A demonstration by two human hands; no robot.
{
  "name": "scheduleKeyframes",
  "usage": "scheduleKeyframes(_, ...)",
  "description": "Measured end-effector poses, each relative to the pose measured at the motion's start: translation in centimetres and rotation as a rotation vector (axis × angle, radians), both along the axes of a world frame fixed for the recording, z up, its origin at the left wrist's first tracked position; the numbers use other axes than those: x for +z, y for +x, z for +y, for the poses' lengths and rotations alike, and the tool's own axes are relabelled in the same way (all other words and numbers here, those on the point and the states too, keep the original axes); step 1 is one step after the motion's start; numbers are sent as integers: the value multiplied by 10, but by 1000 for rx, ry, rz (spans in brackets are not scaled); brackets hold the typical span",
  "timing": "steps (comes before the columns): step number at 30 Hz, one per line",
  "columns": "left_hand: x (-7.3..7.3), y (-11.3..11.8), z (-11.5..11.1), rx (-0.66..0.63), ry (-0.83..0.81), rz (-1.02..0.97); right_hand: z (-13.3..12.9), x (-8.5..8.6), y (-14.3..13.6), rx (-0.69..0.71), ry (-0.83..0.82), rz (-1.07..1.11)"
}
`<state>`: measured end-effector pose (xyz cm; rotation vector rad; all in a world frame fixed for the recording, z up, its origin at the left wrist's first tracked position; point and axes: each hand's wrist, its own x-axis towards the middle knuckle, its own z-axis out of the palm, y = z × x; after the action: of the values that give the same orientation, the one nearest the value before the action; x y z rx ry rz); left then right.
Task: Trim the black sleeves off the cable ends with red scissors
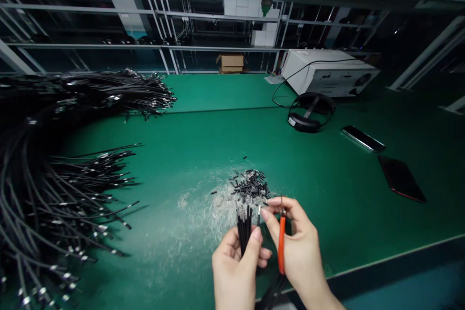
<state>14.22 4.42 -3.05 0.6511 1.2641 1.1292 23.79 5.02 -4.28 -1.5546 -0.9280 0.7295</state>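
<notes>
My left hand (240, 261) is closed around a small bundle of black cables (244, 227), their ends pointing up and away. One cable (258, 217) with a pale, stripped-looking tip stands apart under the left thumb. My right hand (296, 244) holds orange-handled cutters (282, 242) in its palm, with thumb and forefinger pinched close to that pale tip. Whether the fingers touch the tip is too small to tell. Just beyond both hands lies a pile of short black cut pieces (252, 184), with whitish strands (221, 206) scattered around it on the green table (163, 232).
Large bundles of black cables (47, 179) cover the table's left side. To the right are a black headset (308, 114), a phone (363, 138) and a dark red-edged flat object (401, 178). Behind them stands a white metal box (327, 75). Shelving and a cardboard box (231, 63) lie beyond.
</notes>
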Motion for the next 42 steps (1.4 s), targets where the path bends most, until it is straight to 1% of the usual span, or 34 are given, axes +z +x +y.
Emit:
scheduleKeyframes(4, -1, -1, 1, -4, -6, 0, 3, 8, 7, 162, -46, 359)
scheduleKeyframes(6, -1, -1, 1, -39, -2, -4, 3, 11, 7, 229, -58, 487)
scheduleKeyframes(8, -1, -1, 0, -85, 7, 4, 2, 11, 5, 248, -62, 487)
scheduleKeyframes(9, -1, -1, 0, -98, 10, 13, 1, 10, 4, 223, -62, 438)
scheduleKeyframes(13, 0, -1, -1, -79, 17, 51, -5, 4, -5, 31, -27, 160)
scheduleKeyframes(14, 0, -1, -2, -73, 17, 51, -6, 3, -6, 17, -14, 118)
scheduleKeyframes(16, 0, 0, -2, -65, 10, 50, -6, 3, -6, 33, -14, 93)
scheduleKeyframes(18, 0, 0, -2, -40, 0, 54, -4, 6, -3, 60, -32, 153)
scheduleKeyframes(21, 0, 3, -2, 27, 2, 56, 1, 11, 4, 125, -64, 344)
scheduleKeyframes(24, 1, 5, -3, 62, 9, 53, 4, 11, 9, 209, -86, 520)
scheduleKeyframes(27, 1, 6, -4, 80, 5, 65, 3, 10, 11, 205, -71, 582)
scheduleKeyframes(28, 1, 6, -5, 86, 3, 74, 2, 10, 10, 193, -66, 570)
scheduleKeyframes(30, -1, 7, -6, 93, 6, 94, -1, 10, 7, 155, -53, 474)
scheduleKeyframes(33, -5, 8, -8, 91, 18, 118, -6, 8, -1, 54, -45, 208)
scheduleKeyframes(35, -7, 8, -9, 82, 24, 116, -10, 3, -6, -20, -40, 48)
scheduleKeyframes(37, -7, 7, -9, 74, 26, 101, -13, -3, -9, -42, -23, -57)
scheduleKeyframes(38, -7, 6, -9, 72, 28, 87, -15, -5, -9, -25, -7, -103)
scheduleKeyframes(40, -5, 3, -7, 56, 26, 53, -15, -5, -6, 69, 27, -181)
scheduleKeyframes(42, -3, 0, -5, 24, 11, 27, -14, -1, 1, 191, 32, -168)
